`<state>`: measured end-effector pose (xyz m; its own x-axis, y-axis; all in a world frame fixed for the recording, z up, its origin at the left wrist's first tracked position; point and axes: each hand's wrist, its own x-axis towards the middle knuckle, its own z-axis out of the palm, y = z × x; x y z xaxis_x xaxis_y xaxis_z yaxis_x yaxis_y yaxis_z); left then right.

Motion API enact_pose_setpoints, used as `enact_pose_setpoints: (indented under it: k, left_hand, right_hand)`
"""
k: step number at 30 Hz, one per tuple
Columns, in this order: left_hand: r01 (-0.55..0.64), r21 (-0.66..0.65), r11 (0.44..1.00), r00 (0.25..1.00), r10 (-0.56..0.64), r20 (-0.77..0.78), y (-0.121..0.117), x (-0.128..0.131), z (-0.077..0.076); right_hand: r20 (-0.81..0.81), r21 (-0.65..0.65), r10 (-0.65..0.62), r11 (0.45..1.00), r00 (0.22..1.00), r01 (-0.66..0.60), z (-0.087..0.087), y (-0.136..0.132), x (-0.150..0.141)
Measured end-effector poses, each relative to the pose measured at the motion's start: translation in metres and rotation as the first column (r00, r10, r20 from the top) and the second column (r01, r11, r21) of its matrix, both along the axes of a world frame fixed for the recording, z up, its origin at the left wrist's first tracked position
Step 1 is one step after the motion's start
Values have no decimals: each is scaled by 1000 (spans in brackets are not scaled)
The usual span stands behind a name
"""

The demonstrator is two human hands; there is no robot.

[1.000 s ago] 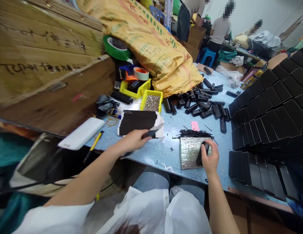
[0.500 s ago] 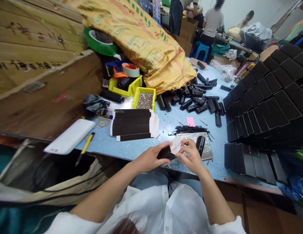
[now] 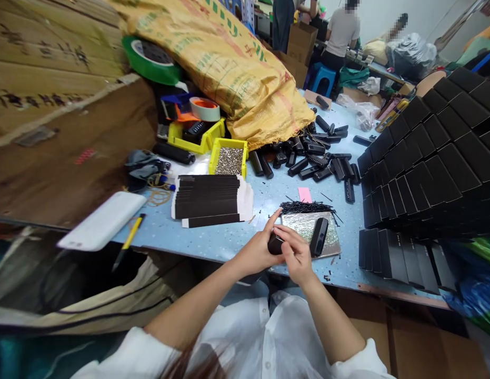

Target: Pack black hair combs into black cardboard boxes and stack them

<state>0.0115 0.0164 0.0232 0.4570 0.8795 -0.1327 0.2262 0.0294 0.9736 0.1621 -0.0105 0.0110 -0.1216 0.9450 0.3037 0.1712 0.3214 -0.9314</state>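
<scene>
A small black cardboard box (image 3: 275,244) is held at the front edge of the blue table, mostly covered by fingers. My left hand (image 3: 256,252) wraps around it, with the index finger reaching up along its far side. Against the end of the box, my right hand (image 3: 298,257) presses with bent fingers and thumb. Just right of the hands, a black ribbed device (image 3: 319,237) lies on a flat silvery pad (image 3: 335,241). A heap of thin black sticks or screws (image 3: 306,207) lies behind the pad.
Flat black boxes (image 3: 207,197) are stacked at left, near a yellow bin (image 3: 243,163) of small metal parts. Many black devices (image 3: 316,152) are piled behind. A tall wall of black boxes (image 3: 426,163) stands right. A white case (image 3: 102,221) and a cutter (image 3: 128,241) overlap the front-left edge.
The white flaps at the box's end no longer show; that end now looks black and closed. My right hand has moved left and lower, onto the box. The view has shifted slightly.
</scene>
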Motion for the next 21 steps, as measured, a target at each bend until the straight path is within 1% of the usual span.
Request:
enact_pose_setpoints:
  k: [2, 3, 4, 5, 6, 7, 8, 9, 10, 11, 12, 13, 14, 15, 16, 17, 18, 19, 20, 21]
  left_hand:
    - [-61, -63, 996, 996, 65, 63, 3, -5, -4]
    - [-101, -130, 986, 988, 114, 104, 5, -9, -6]
    - [-123, -224, 967, 974, 161, 157, 7, -16, -9]
    - [-111, -341, 934, 956, 193, 219, 10, -23, -13]
    - [-70, -459, 886, 933, 221, 285, 13, -31, -17]
    - [-23, -561, 827, 902, 260, 345, 17, -38, -21]
    - [4, -643, 766, 864, 322, 388, 20, -43, -26]
    - [-4, -706, 708, 817, 409, 406, 24, -45, -30]
    - [-48, -754, 655, 756, 517, 401, 27, -44, -33]
    - [-110, -791, 601, 681, 626, 381, 29, -39, -35]
    - [-171, -820, 546, 603, 716, 351, 30, -32, -37]
    - [-213, -843, 495, 543, 777, 319, 30, -23, -36]
    - [-235, -858, 457, 506, 811, 294, 28, -12, -35]
    - [-241, -868, 434, 493, 825, 276, 25, -2, -33]
    - [-236, -874, 424, 499, 825, 266, 21, 7, -30]
    - [-225, -873, 433, 519, 812, 269, 15, 13, -28]
    - [-212, -860, 465, 554, 782, 286, 10, 17, -26]
    - [-202, -830, 519, 604, 734, 311, 4, 18, -24]
    - [-216, -777, 591, 659, 675, 331, -1, 16, -24]
    - [-265, -684, 680, 715, 615, 334, -5, 11, -26]
  right_hand:
    - [200, 71, 54, 995, 978, -70, 0, 0, 20]
    - [333, 69, 71, 993, 940, -99, 0, 1, 36]
    - [471, 54, 68, 993, 880, -106, 0, 1, 54]
    - [595, 36, 57, 995, 802, -97, 1, 2, 73]
    - [688, 18, 49, 996, 724, -84, 1, 1, 92]
    - [742, -2, 59, 996, 667, -86, 2, 0, 107]
    - [753, -29, 87, 995, 652, -99, 3, -2, 118]
    - [717, -55, 110, 993, 688, -102, 3, -4, 124]
    - [630, -71, 108, 994, 769, -81, 4, -6, 125]
    - [489, -70, 62, 997, 870, -32, 4, -7, 120]
    - [295, -58, -27, 997, 955, 46, 5, -8, 110]
    - [74, -46, -137, 989, 988, 141, 6, -8, 98]
    - [-131, -38, -240, 971, 962, 237, 7, -7, 83]
    - [-274, -26, -312, 948, 910, 317, 8, -6, 68]
    - [-333, 0, -343, 931, 878, 364, 9, -4, 54]
    - [-313, 41, -346, 926, 885, 376, 9, -1, 41]
    - [-239, 91, -325, 931, 915, 354, 8, 0, 32]
    - [-143, 139, -284, 943, 948, 303, 8, 2, 25]
    - [-59, 174, -234, 955, 970, 241, 6, 3, 21]
    - [-4, 194, -182, 965, 983, 179, 5, 4, 20]
